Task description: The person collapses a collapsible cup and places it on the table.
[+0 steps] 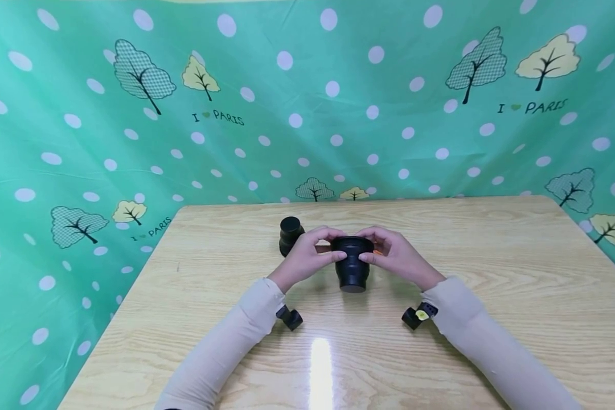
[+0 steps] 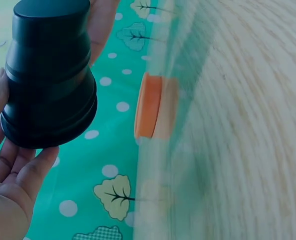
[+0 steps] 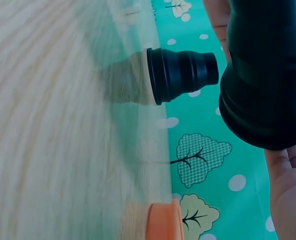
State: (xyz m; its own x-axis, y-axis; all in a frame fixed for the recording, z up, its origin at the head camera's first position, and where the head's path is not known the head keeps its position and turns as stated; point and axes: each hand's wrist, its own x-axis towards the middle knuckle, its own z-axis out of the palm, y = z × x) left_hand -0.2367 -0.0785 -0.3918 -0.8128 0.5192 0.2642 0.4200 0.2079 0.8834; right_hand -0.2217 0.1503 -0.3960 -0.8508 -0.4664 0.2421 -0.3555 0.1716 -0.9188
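Both hands grip a black ribbed cup [image 1: 352, 265] by its wide rim, held above the wooden table with the narrow end down toward the wearer. The left hand [image 1: 312, 253] has its thumb on the near side and fingers behind the rim; the right hand [image 1: 396, 255] mirrors it. In the left wrist view the cup [image 2: 50, 75] fills the upper left, with fingers of the left hand [image 2: 13, 185] at its rim. The right wrist view shows the cup [image 3: 267, 75] at the right, above part of the right hand [image 3: 292, 190].
A second black cup [image 1: 290, 234] stands wide end down behind the left hand; it also shows in the right wrist view [image 3: 182, 75]. An orange round object [image 2: 148, 106] sits on the table [image 1: 225, 239] behind the held cup, mostly hidden in the head view. A green patterned cloth [image 1: 287, 142] hangs behind.
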